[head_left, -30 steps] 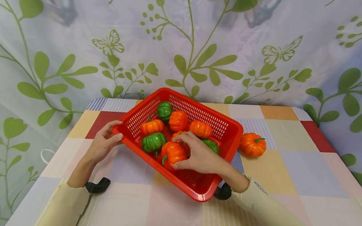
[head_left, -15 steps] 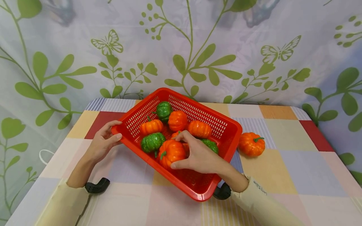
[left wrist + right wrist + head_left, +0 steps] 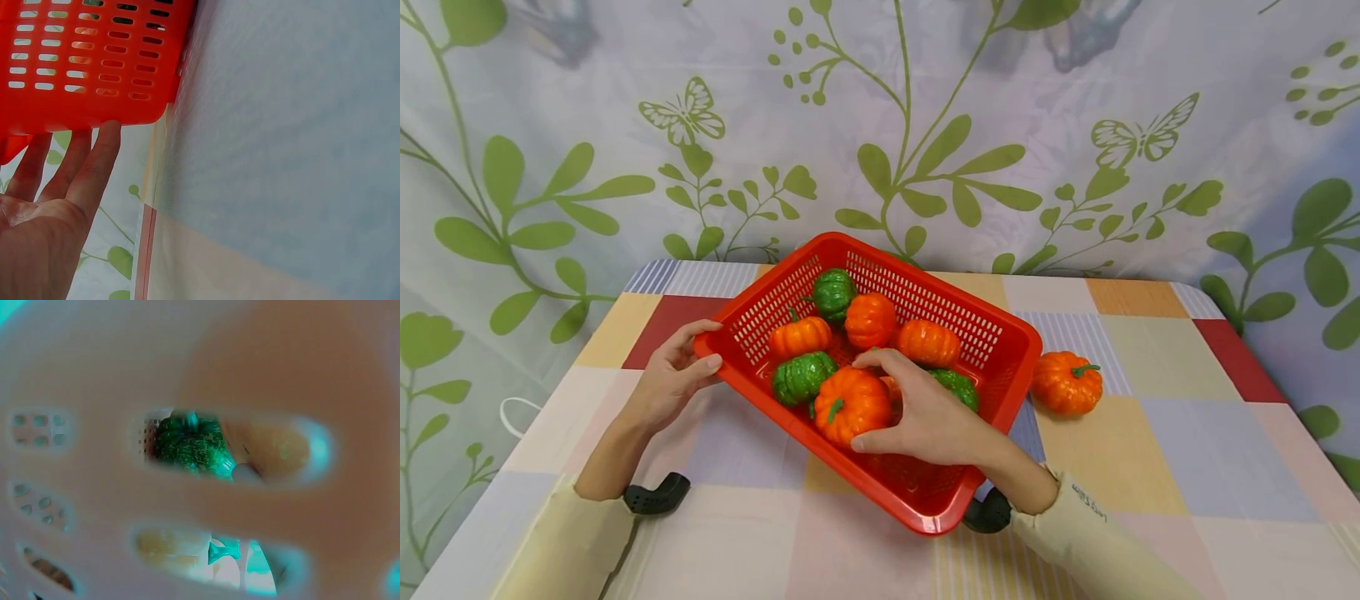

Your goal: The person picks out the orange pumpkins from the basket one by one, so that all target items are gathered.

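A red plastic basket (image 3: 917, 518) with slotted walls stands at an angle on the table. My left hand (image 3: 673, 375) grips its left corner, thumb on the rim; in the left wrist view the fingers (image 3: 94, 169) touch the slotted wall. Inside the basket, my right hand (image 3: 925, 412) holds an orange toy pumpkin (image 3: 852, 406) with a green stem, near the front wall. Close beside it lies a green pumpkin (image 3: 803, 379). Another green pumpkin (image 3: 957, 388) is partly hidden behind the right hand. In the right wrist view, a green pumpkin (image 3: 190, 444) shows through a basket slot.
Farther back in the basket are a dark green pumpkin (image 3: 833, 293) and orange pumpkins (image 3: 871, 321). Outside, against the basket's right side, sits one orange pumpkin (image 3: 1067, 383). A patchwork tablecloth (image 3: 1150, 467) covers the table, with a leaf-patterned curtain (image 3: 737, 142) behind.
My right hand has shifted the held orange pumpkin slightly left and back; it now covers more of an orange pumpkin behind it. The left hand keeps its grip on the basket corner.
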